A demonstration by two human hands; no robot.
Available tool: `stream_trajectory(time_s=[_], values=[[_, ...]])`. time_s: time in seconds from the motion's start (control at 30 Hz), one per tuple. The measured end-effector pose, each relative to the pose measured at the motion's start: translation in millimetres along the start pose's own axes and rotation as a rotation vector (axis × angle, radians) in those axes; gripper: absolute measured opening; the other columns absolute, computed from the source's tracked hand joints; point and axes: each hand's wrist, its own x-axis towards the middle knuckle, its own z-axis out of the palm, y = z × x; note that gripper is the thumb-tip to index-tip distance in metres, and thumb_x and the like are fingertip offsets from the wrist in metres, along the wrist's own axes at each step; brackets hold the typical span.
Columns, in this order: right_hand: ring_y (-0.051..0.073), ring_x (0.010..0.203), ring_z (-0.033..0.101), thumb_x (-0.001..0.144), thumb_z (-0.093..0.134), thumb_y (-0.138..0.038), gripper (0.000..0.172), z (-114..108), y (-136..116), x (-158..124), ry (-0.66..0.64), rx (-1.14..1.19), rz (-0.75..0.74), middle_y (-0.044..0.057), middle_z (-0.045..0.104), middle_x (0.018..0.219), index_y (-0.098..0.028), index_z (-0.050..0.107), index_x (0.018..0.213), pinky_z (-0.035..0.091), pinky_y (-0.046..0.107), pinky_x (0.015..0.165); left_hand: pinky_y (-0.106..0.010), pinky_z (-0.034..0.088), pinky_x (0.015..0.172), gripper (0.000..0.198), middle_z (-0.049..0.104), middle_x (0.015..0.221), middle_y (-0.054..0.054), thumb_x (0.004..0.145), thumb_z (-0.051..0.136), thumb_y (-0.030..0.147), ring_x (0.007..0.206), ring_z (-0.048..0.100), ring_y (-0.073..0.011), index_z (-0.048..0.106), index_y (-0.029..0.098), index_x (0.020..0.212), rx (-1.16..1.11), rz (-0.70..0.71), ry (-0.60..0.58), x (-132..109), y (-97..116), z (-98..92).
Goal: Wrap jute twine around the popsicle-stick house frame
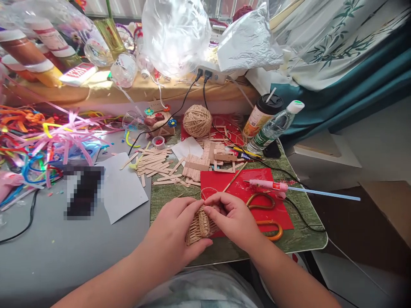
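My left hand (171,226) is closed around a small woven twine piece (203,222), its thumb along the lower edge and its fingers at the top. A thicker band of twine runs down the middle of the piece. At the upper edge, my right hand (239,220) pinches the twine (208,189), which rises in a thin loop above the fingertips. Both hands hide parts of the piece. Just right of them, scissors (269,229) with orange-gold handles lie partly on a red sheet (215,179). Also on the sheet rests a pink glue gun (268,185) with a blue glue stick.
Beyond the hands lie wooden craft sticks (154,164) and a ball of twine (197,121). A lidded cup (258,117) and a water bottle (272,126) stand at the back right. White paper (123,188) and colourful pipe cleaners (54,145) are to the left. Black cables cross the table.
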Motion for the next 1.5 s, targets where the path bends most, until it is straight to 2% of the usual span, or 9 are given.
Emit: stream_trajectory(time_s=[0.17, 0.33, 0.47, 0.6, 0.8, 1.2, 1.33, 1.4, 1.5], values=[[0.019, 0.079, 0.067, 0.086, 0.084, -0.045, 0.027, -9.8, 3.8, 1.6, -0.049, 0.053, 0.018, 0.006, 0.076, 0.089, -0.02, 0.08, 0.095, 0.055, 0.031, 0.074, -0.055, 0.058, 0.098, 0.081, 0.067, 0.133, -0.012, 0.069, 0.096, 0.035, 0.118, 0.066, -0.0359, 0.055, 0.026, 0.138, 0.045, -0.016, -0.039, 1.9, 2.1, -4.6], [0.018, 0.076, 0.065, 0.086, 0.084, -0.046, 0.028, -18.2, 14.6, 6.3, -0.019, 0.086, 0.002, 0.004, 0.074, 0.083, -0.019, 0.078, 0.091, 0.055, 0.03, 0.071, -0.051, 0.058, 0.096, 0.065, 0.072, 0.126, -0.009, 0.079, 0.086, 0.027, 0.113, 0.068, -0.0332, 0.054, 0.027, 0.136, 0.067, 0.012, -0.047, 6.7, 8.5, -7.6], [0.016, 0.077, 0.064, 0.085, 0.085, -0.048, 0.031, -24.2, 20.6, 6.0, -0.029, 0.174, -0.018, 0.002, 0.072, 0.085, -0.02, 0.073, 0.09, 0.054, 0.028, 0.072, -0.048, 0.059, 0.094, 0.063, 0.073, 0.125, -0.01, 0.082, 0.082, 0.028, 0.111, 0.07, -0.0319, 0.053, 0.026, 0.138, 0.07, 0.046, 0.005, 6.7, 10.1, -9.1], [0.016, 0.081, 0.064, 0.092, 0.08, -0.046, 0.026, -27.8, 15.0, -1.7, -0.055, 0.224, -0.081, 0.002, 0.07, 0.089, -0.021, 0.07, 0.094, 0.055, 0.027, 0.078, -0.048, 0.058, 0.099, 0.068, 0.071, 0.132, -0.012, 0.083, 0.081, 0.028, 0.118, 0.068, -0.0323, 0.051, 0.025, 0.144, 0.063, 0.105, 0.056, 1.6, 8.3, -10.5], [0.015, 0.079, 0.062, 0.095, 0.077, -0.042, 0.022, -31.3, 6.2, -8.8, -0.04, 0.21, -0.128, 0.002, 0.068, 0.088, -0.021, 0.069, 0.094, 0.054, 0.026, 0.073, -0.048, 0.058, 0.1, 0.072, 0.07, 0.132, -0.014, 0.081, 0.084, 0.026, 0.122, 0.065, -0.0324, 0.052, 0.023, 0.146, -0.018, 0.175, 0.151, -8.2, -1.8, -6.2], [0.013, 0.078, 0.063, 0.097, 0.076, -0.04, 0.019, -21.0, 13.0, -10.6, -0.007, 0.268, -0.173, 0.002, 0.07, 0.09, -0.022, 0.068, 0.096, 0.055, 0.023, 0.072, -0.048, 0.056, 0.101, 0.081, 0.068, 0.13, -0.015, 0.074, 0.09, 0.025, 0.118, 0.066, -0.031, 0.051, 0.019, 0.145, -0.104, 0.276, 0.32, -15.6, -25.3, 22.6], [0.016, 0.083, 0.067, 0.101, 0.069, -0.034, 0.011, -19.8, 14.1, -12.2, 0.046, 0.081, -0.24, 0.004, 0.071, 0.097, -0.023, 0.072, 0.105, 0.056, 0.026, 0.073, -0.049, 0.056, 0.101, 0.08, 0.065, 0.129, -0.015, 0.076, 0.089, 0.027, 0.119, 0.064, -0.0315, 0.051, 0.022, 0.146, -0.23, 0.234, 0.34, -20.6, -37.7, 43.1], [0.017, 0.085, 0.068, 0.101, 0.068, -0.029, 0.015, -20.4, 14.0, -10.4, 0.054, -0.033, -0.278, 0.006, 0.072, 0.101, -0.023, 0.075, 0.112, 0.056, 0.028, 0.073, -0.05, 0.056, 0.101, 0.077, 0.063, 0.131, -0.015, 0.08, 0.086, 0.031, 0.122, 0.063, -0.0323, 0.05, 0.023, 0.147, -0.344, 0.178, 0.335, -23.4, -44.0, 54.5], [0.017, 0.082, 0.067, 0.1, 0.066, -0.024, 0.018, -20.3, 13.4, -6.9, 0.058, -0.129, -0.321, 0.005, 0.069, 0.095, -0.024, 0.079, 0.112, 0.054, 0.028, 0.069, -0.052, 0.055, 0.104, 0.077, 0.058, 0.135, -0.017, 0.083, 0.084, 0.036, 0.126, 0.06, -0.0329, 0.047, 0.024, 0.149, -0.449, 0.116, 0.298, -27.9, -51.8, 64.8]])
